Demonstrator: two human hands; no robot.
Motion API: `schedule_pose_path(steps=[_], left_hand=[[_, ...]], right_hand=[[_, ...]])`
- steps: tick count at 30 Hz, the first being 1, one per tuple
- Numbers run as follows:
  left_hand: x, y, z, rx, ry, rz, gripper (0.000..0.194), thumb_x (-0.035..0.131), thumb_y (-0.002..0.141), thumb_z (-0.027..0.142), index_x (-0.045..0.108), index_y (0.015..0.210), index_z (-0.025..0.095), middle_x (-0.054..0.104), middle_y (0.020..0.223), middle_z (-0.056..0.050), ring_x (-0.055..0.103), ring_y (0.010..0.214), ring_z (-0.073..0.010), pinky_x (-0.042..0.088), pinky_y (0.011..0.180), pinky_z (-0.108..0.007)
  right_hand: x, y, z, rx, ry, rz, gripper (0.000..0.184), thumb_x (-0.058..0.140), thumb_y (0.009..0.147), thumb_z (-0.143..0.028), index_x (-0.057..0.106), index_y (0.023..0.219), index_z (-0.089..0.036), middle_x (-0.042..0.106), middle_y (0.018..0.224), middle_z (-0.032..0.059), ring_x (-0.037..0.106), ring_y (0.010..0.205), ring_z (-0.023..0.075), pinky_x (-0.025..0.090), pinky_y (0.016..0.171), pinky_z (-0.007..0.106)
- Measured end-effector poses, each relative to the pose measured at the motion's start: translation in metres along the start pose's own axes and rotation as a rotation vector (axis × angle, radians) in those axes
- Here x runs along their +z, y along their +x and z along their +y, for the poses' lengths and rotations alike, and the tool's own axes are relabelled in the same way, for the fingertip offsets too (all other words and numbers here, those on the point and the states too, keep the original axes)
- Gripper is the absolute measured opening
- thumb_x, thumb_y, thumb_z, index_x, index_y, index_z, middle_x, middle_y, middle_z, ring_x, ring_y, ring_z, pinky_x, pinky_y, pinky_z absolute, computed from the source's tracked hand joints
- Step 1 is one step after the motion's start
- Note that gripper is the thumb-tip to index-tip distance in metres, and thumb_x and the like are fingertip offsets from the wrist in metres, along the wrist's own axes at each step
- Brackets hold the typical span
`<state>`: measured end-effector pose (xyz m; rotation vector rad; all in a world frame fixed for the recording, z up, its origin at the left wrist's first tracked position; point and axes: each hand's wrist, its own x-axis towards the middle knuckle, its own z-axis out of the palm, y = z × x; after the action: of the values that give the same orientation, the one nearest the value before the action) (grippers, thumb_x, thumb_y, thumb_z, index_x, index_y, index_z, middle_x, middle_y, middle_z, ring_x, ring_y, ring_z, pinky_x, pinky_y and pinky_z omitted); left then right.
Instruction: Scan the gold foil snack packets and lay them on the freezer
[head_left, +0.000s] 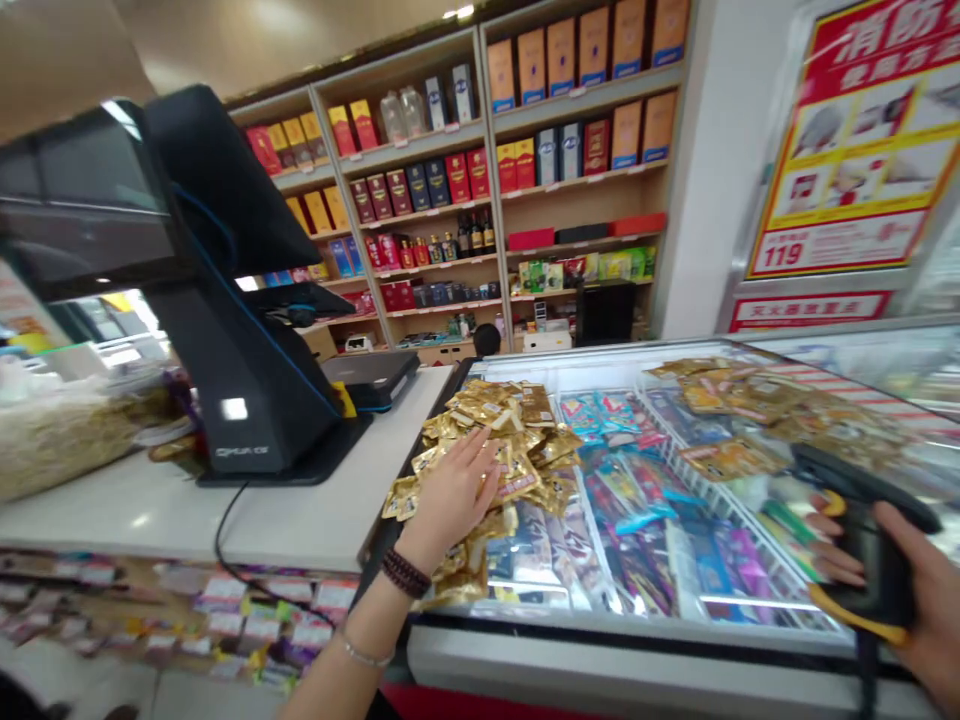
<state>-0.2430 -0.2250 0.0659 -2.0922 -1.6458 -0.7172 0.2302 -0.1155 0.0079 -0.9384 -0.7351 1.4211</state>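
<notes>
My left hand [459,482] rests palm down on a heap of small gold foil packets [540,440], its fingers stretched out. The heap lies on the glass top of a chest freezer [540,605], at its left end. At the right, my right hand [915,570] is wrapped round the grip of a black and yellow barcode scanner [862,540], whose head points left. Beyond the scanner, more gold packets [780,400] are spread over the freezer's right side. Frozen treats in coloured wrappers [637,480] show through the glass in white wire baskets.
Left of the freezer is a white counter [330,520] with a black checkout terminal [247,380] and a cable hanging over its front edge. A bulging clear bag [67,430] sits at far left. Shelves of boxes and bottles [427,190] line the back; a person's head [487,340] shows below them.
</notes>
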Motion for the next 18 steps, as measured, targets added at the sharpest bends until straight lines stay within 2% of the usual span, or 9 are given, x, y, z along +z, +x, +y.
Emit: schedule_pose_path(steps=[1, 3, 5, 8, 11, 13, 16, 18], left_hand=[[0.004, 0.011, 0.009, 0.038, -0.029, 0.009, 0.043, 0.055, 0.114, 0.026, 0.077, 0.150, 0.021, 0.073, 0.164, -0.016, 0.068, 0.154, -0.0319, 0.057, 0.130, -0.053], [0.016, 0.035, 0.030, 0.119, -0.100, 0.012, 0.042, 0.055, 0.114, 0.025, 0.078, 0.149, 0.023, 0.075, 0.162, -0.015, 0.069, 0.153, -0.0312, 0.059, 0.128, -0.052], [0.032, 0.061, 0.057, 0.198, -0.184, -0.011, 0.041, 0.055, 0.114, 0.024, 0.078, 0.148, 0.023, 0.077, 0.159, -0.015, 0.072, 0.150, -0.0310, 0.059, 0.127, -0.052], [0.062, 0.103, 0.104, 0.275, -0.321, -0.090, 0.038, 0.061, 0.113, 0.027, 0.079, 0.147, 0.024, 0.079, 0.156, -0.014, 0.074, 0.147, -0.0314, 0.058, 0.128, -0.052], [0.095, 0.151, 0.154, 0.267, -0.439, -0.186, 0.039, 0.068, 0.109, 0.031, 0.079, 0.146, 0.025, 0.077, 0.158, -0.015, 0.071, 0.150, -0.0338, 0.054, 0.131, -0.052], [0.118, 0.185, 0.185, 0.231, -0.476, -0.267, 0.041, 0.071, 0.107, 0.033, 0.079, 0.146, 0.022, 0.074, 0.161, -0.018, 0.069, 0.153, -0.0364, 0.050, 0.134, -0.051], [0.154, 0.233, 0.226, 0.143, -0.450, -0.377, 0.050, 0.074, 0.104, 0.032, 0.075, 0.151, 0.016, 0.071, 0.164, -0.023, 0.064, 0.157, -0.0393, 0.045, 0.136, -0.050], [0.177, 0.262, 0.249, 0.118, -0.435, -0.403, 0.054, 0.073, 0.103, 0.029, 0.072, 0.155, 0.014, 0.068, 0.167, -0.024, 0.062, 0.159, -0.0397, 0.043, 0.137, -0.051]], right_hand=[[0.005, -0.007, -0.006, 0.035, 0.051, -0.015, 0.040, 0.096, 0.081, -0.059, 0.075, 0.089, -0.026, 0.049, 0.085, 0.0021, 0.042, 0.055, 0.0082, 0.040, 0.045, 0.029], [0.009, -0.016, -0.016, 0.015, 0.093, -0.034, 0.034, 0.098, 0.082, -0.047, 0.075, 0.092, -0.024, 0.049, 0.083, -0.0004, 0.041, 0.055, 0.0066, 0.040, 0.046, 0.025], [0.006, -0.020, -0.022, -0.067, 0.067, -0.054, 0.032, 0.096, 0.084, -0.045, 0.075, 0.094, -0.023, 0.051, 0.082, -0.0014, 0.043, 0.056, 0.0078, 0.040, 0.047, 0.025], [-0.004, -0.019, -0.029, -0.134, 0.104, -0.001, 0.038, 0.097, 0.079, -0.048, 0.073, 0.094, -0.023, 0.052, 0.080, -0.0032, 0.042, 0.055, 0.0081, 0.041, 0.047, 0.023], [-0.013, -0.015, -0.031, -0.130, 0.237, 0.091, 0.049, 0.101, 0.069, -0.051, 0.070, 0.093, -0.022, 0.053, 0.077, -0.0050, 0.042, 0.054, 0.0063, 0.042, 0.046, 0.018], [-0.015, -0.012, -0.030, -0.127, 0.300, 0.121, 0.053, 0.102, 0.066, -0.052, 0.068, 0.093, -0.022, 0.055, 0.076, -0.0061, 0.042, 0.054, 0.0057, 0.042, 0.046, 0.016], [-0.015, -0.011, -0.026, -0.120, 0.351, 0.131, 0.057, 0.103, 0.066, -0.055, 0.066, 0.095, -0.024, 0.057, 0.075, -0.0074, 0.044, 0.054, 0.0063, 0.042, 0.046, 0.015], [-0.014, -0.012, -0.023, -0.105, 0.385, 0.141, 0.061, 0.106, 0.062, -0.055, 0.066, 0.095, -0.024, 0.057, 0.075, -0.0079, 0.045, 0.054, 0.0064, 0.042, 0.045, 0.016]])
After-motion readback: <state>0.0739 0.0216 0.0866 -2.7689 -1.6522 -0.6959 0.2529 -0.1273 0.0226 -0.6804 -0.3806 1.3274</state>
